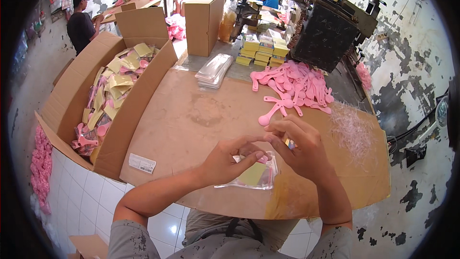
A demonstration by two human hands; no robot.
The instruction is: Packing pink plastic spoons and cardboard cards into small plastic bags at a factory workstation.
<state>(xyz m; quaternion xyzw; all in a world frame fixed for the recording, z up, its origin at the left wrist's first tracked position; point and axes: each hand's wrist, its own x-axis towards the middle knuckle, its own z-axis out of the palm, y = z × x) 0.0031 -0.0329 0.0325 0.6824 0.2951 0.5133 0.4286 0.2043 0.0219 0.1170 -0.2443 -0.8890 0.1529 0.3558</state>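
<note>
Near the table's front edge, a clear plastic bag (270, 182) with a pale yellow card (252, 174) in it lies under my hands. Something pink (262, 158) shows by my left thumb, only partly visible. My left hand (233, 159) is curled at the bag, thumb and fingers closing on its upper part. Just to the right, my right hand (299, 146) is raised with thumb and forefinger pinched together, close to the left fingertips. What that pinch holds, if anything, is too small to see. Farther off lies a heap of pink plastic scoops (292, 84).
A large open carton (136, 115) at left holds packed scoops and cards. Clear bags (213, 69) lie stacked beyond my hands, with small yellow boxes (258, 50) behind. Thin clear strips (352, 129) pile at right beside a dark machine (323, 36). A person (82, 26) stands far left.
</note>
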